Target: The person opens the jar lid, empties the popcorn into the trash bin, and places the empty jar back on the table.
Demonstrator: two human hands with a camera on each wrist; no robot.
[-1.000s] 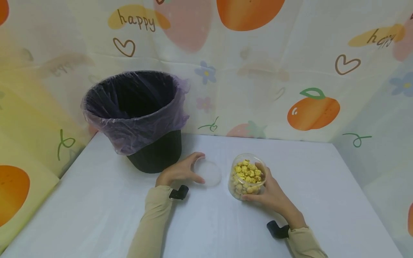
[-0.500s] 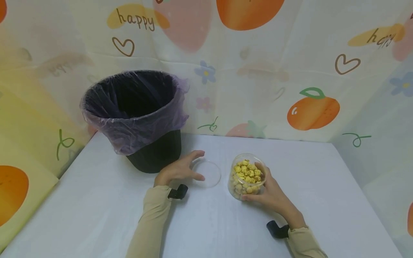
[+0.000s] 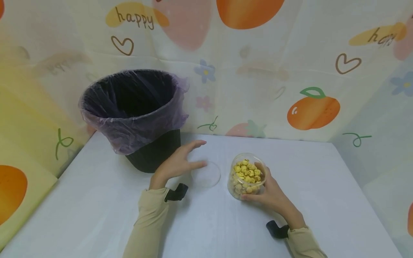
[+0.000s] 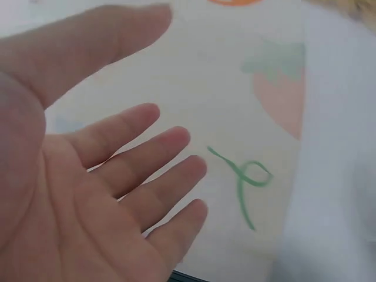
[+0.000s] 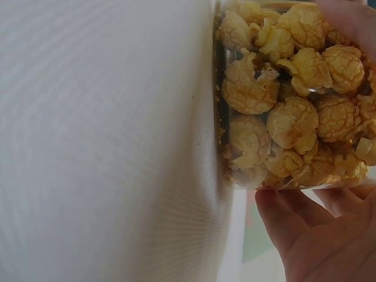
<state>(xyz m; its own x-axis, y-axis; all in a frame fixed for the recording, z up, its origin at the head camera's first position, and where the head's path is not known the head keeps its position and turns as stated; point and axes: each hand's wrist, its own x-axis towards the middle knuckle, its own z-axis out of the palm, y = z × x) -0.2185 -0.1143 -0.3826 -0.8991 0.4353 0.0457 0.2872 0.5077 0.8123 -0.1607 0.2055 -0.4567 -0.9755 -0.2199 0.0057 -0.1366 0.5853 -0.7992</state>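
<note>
A clear plastic jar (image 3: 237, 191) stands uncovered on the white table, partly filled with yellow popcorn (image 3: 247, 172). My right hand (image 3: 274, 195) grips it from the right side, thumb at the front and fingers round the back. In the right wrist view the popcorn (image 5: 294, 117) shows through the jar wall, between thumb and fingers. To the left of the jar a round translucent lid (image 3: 211, 185) lies flat on the table. My left hand (image 3: 175, 163) is raised by the lid's upper left, fingers spread and holding nothing; the left wrist view shows the bare palm (image 4: 88, 194).
A black trash bin (image 3: 161, 152) lined with a purple plastic bag (image 3: 142, 130) stands at the back left, close behind my left hand. A printed cloth backdrop (image 3: 258, 100) rises along the table's far edge (image 3: 290, 140).
My left hand has let go of the lid and moved up and slightly away, its fingers opening wider. The lid stays flat on the table; my right hand and the jar have not moved.
</note>
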